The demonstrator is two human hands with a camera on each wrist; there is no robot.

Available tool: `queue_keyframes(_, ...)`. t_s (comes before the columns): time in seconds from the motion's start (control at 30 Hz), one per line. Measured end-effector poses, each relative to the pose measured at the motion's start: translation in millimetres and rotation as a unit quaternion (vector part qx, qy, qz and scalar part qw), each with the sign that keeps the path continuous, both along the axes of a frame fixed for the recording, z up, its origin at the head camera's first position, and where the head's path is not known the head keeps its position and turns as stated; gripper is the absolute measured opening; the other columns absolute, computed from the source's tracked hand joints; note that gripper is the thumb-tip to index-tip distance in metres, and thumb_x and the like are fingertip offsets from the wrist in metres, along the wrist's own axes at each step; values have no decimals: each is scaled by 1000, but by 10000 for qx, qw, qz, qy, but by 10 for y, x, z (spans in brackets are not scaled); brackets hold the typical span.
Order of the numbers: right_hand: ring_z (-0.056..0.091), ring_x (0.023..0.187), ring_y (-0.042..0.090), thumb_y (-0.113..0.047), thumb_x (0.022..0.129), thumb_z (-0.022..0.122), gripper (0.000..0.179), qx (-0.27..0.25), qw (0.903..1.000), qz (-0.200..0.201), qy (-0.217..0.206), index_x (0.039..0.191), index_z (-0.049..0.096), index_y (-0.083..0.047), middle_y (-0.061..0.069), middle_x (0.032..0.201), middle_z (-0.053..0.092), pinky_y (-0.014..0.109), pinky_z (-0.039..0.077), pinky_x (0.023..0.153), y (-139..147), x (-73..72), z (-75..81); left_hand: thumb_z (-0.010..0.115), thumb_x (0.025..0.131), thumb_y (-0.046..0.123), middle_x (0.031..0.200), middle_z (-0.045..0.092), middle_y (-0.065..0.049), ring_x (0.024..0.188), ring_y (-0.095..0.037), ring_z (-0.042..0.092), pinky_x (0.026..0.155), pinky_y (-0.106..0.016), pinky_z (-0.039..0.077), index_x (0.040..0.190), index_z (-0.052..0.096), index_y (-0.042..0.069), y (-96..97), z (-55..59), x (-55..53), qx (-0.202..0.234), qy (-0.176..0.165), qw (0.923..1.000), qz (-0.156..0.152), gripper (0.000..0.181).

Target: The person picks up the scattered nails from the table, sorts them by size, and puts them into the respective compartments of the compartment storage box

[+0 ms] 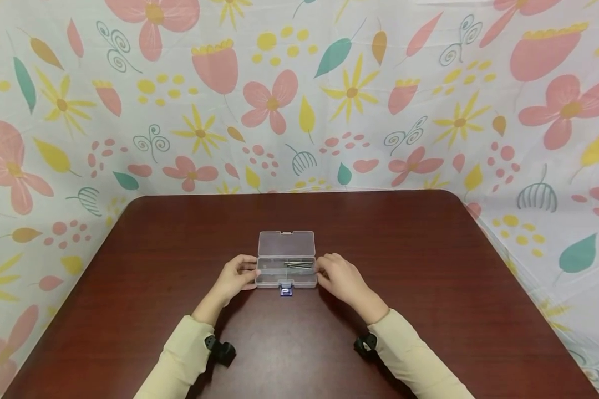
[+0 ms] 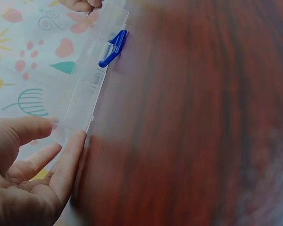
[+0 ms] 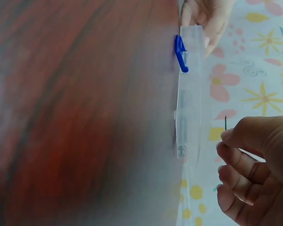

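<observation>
Now we grip the clear box by its nine o'clock end with our left hand; at three, our right hand pinches a thin metal pin; slim metal pieces lie inside toward two o'clock.

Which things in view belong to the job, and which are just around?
Job: box, held by the left grip; metal rods inside it; thin rod pinched in the right grip.

Just around: table; floral cloth; wrist cameras.
</observation>
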State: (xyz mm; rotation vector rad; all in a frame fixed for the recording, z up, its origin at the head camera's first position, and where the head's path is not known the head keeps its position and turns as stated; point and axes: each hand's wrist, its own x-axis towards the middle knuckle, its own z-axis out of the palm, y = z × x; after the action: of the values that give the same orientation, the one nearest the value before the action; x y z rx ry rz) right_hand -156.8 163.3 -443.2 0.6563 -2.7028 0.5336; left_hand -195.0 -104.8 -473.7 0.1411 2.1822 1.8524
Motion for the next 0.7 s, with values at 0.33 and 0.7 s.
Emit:
queue_keyframes(0.33,54,74,14,-5,78,69,10,206,9995,90,-210,80,65,-13,-4,75,60,26,49,58,-79,-42,3,58,90,-1,118,54,-31,89,-19,60,75,-38,59,125,47,-9,-5,2,-15,35,-37,10000,-40,37)
queue_keyframes(0.7,54,73,14,-6,78,70,9,146,9995,-34,-281,82,66,-13,-3,76,61,28,49,57,-10,-19,42,58,91,-1,117,53,-31,88,-19,61,74,-39,59,125,46,-10,-20,12,2,92,-3,9999,-86,38)
